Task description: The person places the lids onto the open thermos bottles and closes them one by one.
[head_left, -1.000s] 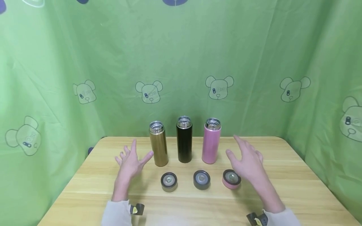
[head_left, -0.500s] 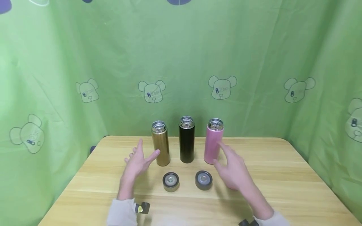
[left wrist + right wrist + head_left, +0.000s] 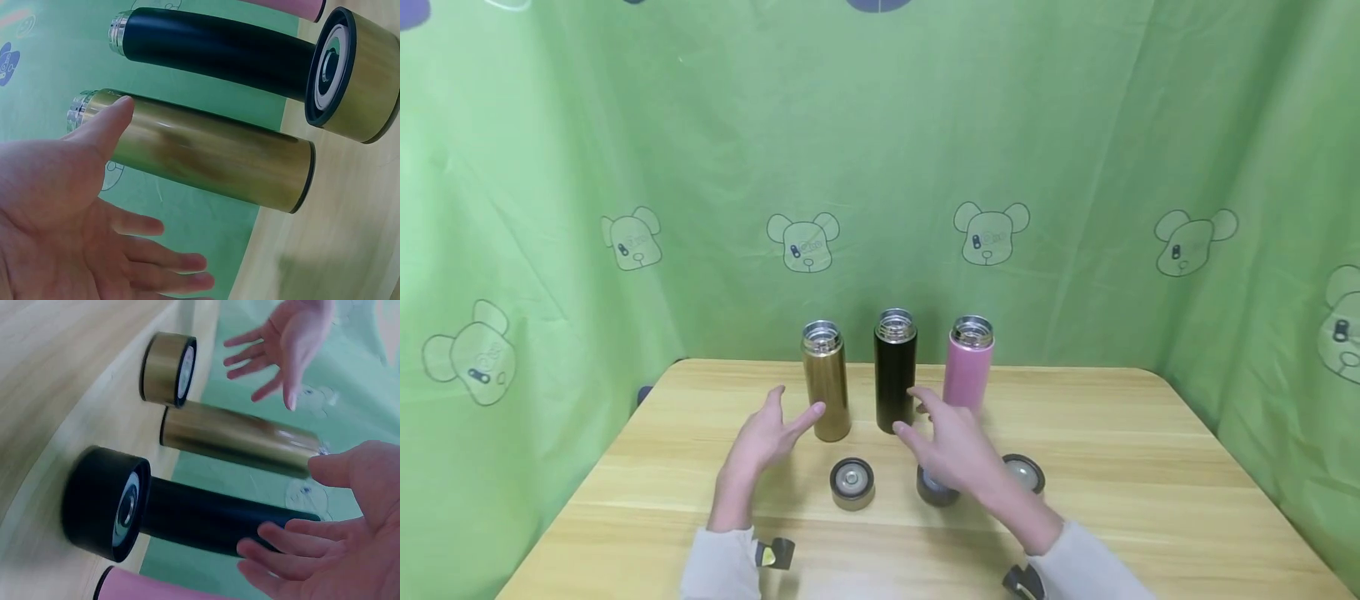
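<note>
Three lidless vacuum flasks stand upright in a row: a gold flask (image 3: 827, 392), a black flask (image 3: 892, 375) and a pink flask (image 3: 967, 371). My left hand (image 3: 765, 435) is spread beside the gold one, holding nothing; the left wrist view shows its straight fingers (image 3: 165, 262). Holding nothing either, my right hand (image 3: 953, 446) reaches over the lids toward the black flask, fingers extended. It covers the lower part of the pink flask. Nearer me lie a gold lid (image 3: 852, 485), a black lid (image 3: 936, 492) and the third lid (image 3: 1026, 473), the last two partly hidden by my right hand and forearm.
The flasks and lids are on a light wooden table (image 3: 647, 483) with rounded far corners. A green curtain (image 3: 880, 150) printed with bear heads hangs behind the table and along both sides.
My right hand has swept left, from right of the pink flask, past it, to near the black one. The left hand moved slightly right toward the gold flask. Flasks and lids stay put.
</note>
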Tool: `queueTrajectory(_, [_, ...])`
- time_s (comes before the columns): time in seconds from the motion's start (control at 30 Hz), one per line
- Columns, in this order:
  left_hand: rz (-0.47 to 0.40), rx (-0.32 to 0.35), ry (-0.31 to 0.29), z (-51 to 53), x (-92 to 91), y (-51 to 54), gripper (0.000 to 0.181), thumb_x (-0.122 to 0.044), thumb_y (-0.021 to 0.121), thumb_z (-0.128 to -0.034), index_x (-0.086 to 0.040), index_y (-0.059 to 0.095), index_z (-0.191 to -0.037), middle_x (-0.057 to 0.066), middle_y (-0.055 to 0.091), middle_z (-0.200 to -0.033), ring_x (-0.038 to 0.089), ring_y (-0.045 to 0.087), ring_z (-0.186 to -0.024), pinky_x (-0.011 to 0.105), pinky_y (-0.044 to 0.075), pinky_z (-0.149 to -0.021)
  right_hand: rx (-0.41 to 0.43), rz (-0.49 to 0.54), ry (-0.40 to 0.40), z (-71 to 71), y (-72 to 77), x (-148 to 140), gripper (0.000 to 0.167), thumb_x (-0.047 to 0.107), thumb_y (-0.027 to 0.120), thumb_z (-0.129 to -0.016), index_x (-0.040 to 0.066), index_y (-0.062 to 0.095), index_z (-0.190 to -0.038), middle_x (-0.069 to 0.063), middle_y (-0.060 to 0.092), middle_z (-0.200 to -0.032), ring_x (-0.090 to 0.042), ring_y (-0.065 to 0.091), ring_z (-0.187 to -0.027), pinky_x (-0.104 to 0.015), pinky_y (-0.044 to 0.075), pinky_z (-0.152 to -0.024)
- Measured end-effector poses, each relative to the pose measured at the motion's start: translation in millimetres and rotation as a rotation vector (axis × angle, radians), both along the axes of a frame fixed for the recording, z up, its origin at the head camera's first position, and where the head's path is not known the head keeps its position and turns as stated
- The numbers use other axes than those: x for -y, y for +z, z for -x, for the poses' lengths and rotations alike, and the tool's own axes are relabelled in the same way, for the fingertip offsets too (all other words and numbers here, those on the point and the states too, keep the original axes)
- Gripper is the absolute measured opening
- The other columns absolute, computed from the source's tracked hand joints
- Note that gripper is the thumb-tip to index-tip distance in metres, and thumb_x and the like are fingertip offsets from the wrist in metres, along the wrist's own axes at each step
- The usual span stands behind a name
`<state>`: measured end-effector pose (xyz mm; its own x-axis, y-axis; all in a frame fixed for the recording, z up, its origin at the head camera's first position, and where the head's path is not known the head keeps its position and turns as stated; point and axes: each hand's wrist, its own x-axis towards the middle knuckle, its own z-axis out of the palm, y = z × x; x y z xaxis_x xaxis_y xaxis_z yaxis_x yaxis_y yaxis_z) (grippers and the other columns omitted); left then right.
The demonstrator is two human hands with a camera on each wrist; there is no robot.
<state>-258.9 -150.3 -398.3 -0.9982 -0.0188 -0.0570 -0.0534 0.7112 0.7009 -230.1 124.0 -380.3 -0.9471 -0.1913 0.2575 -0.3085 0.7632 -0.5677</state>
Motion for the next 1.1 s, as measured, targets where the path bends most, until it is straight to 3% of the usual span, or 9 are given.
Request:
queueTrajectory(0.13, [0.012,0.006,-0.014,-0.6,0.6,-0.9,0.106,-0.076,0.052,-0.0902,0.001,0.024,-0.158,0.032,0.035,-0.157,0.052,0.038,-0.142,0.066,0.033,-0.115,-0.027,-0.015,0.013,2.3,1.2,12,0.056,0.032,0.070,-0.095,0.006,0.054,-0.142,-0.016,0.072,-0.118,-0.033,0.070,-0.109,-0.049,0.058,-0.092])
queueTrajectory(0.33, [0.043,0.005,-0.041,-1.2,2.6,-0.1,0.092,-0.068,0.053,-0.0947,0.003,0.038,-0.152,0.031,0.049,-0.147,0.049,0.051,-0.132,0.064,0.041,-0.110,0.018,-0.021,0.029,5.5,0.2,26,0.058,0.030,0.070,-0.094,0.005,0.052,-0.143,-0.020,0.063,-0.136,-0.037,0.062,-0.125,-0.053,0.053,-0.103])
queueTrajectory(0.5, [0.067,-0.007,-0.074,-0.8,4.3,1.5,0.076,-0.058,0.054,-0.0989,0.004,0.049,-0.144,0.030,0.059,-0.137,0.044,0.062,-0.121,0.060,0.049,-0.103,0.071,-0.026,0.059,8.1,-4.9,35,0.061,0.034,0.070,-0.094,0.004,0.052,-0.143,-0.021,0.060,-0.138,-0.037,0.057,-0.129,-0.053,0.049,-0.107])
queueTrajectory(0.77, [0.084,-0.012,-0.128,1.0,5.5,-1.8,0.062,-0.048,0.057,-0.1007,0.005,0.059,-0.133,0.028,0.061,-0.136,0.045,0.062,-0.121,0.059,0.049,-0.102,0.142,-0.010,0.126,7.0,-17.9,49,0.064,0.034,0.073,-0.091,0.003,0.051,-0.143,-0.023,0.058,-0.138,-0.039,0.057,-0.127,-0.055,0.050,-0.104])
queueTrajectory(1.1, [0.072,-0.009,-0.146,0.3,2.5,-2.3,0.053,-0.042,0.058,-0.1010,0.004,0.064,-0.127,0.026,0.065,-0.131,0.044,0.060,-0.123,0.058,0.049,-0.102,0.206,-0.075,0.185,3.9,-36.0,68,0.068,0.027,0.077,-0.085,-0.002,0.051,-0.141,-0.024,0.058,-0.138,-0.043,0.054,-0.130,-0.058,0.046,-0.108])
